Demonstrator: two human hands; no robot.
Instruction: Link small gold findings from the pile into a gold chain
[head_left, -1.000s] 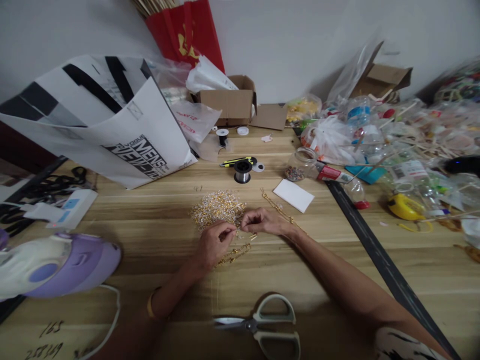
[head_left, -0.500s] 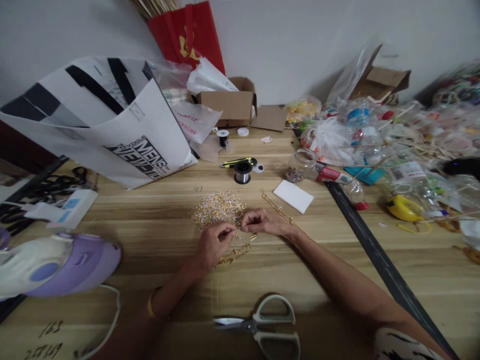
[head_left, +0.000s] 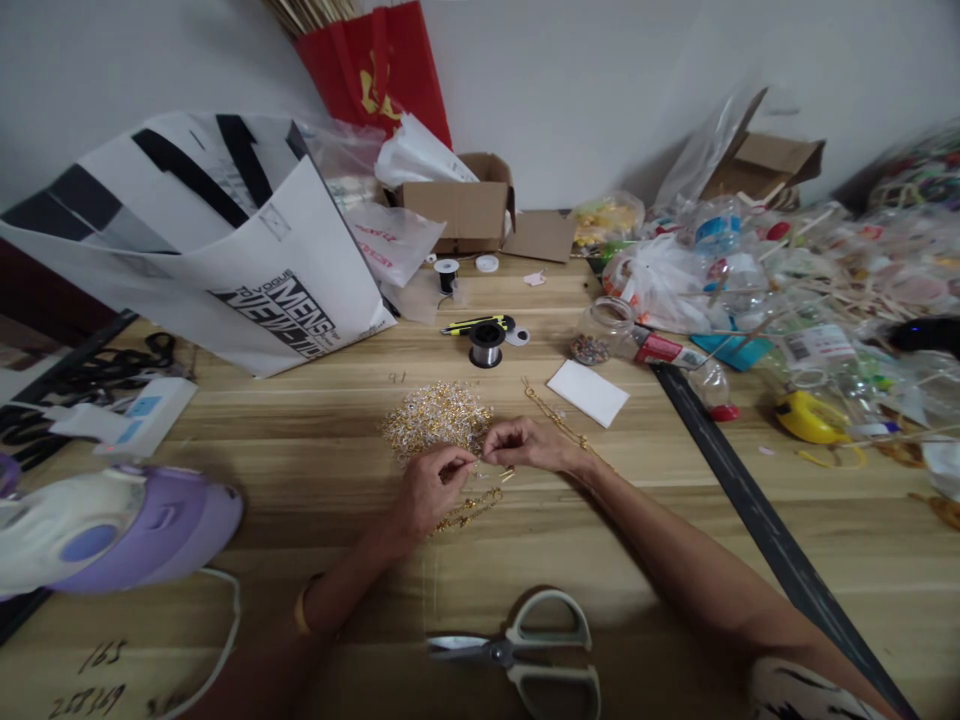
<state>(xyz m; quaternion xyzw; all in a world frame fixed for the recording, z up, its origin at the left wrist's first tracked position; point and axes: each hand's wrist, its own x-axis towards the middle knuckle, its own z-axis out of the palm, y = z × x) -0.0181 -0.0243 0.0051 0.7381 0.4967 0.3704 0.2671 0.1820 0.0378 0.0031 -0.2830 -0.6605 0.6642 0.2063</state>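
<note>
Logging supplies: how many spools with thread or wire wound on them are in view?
2: the black-rimmed spool beyond the glittery pile, and the white-topped spool with black winding farther back, before the cardboard box. Others may be hidden.

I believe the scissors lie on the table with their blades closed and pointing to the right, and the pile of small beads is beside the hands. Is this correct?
Not quite: in the head view, the blades of the scissors point to the left. They do lie closed on the table, and the bead pile is beside the hands.
</note>
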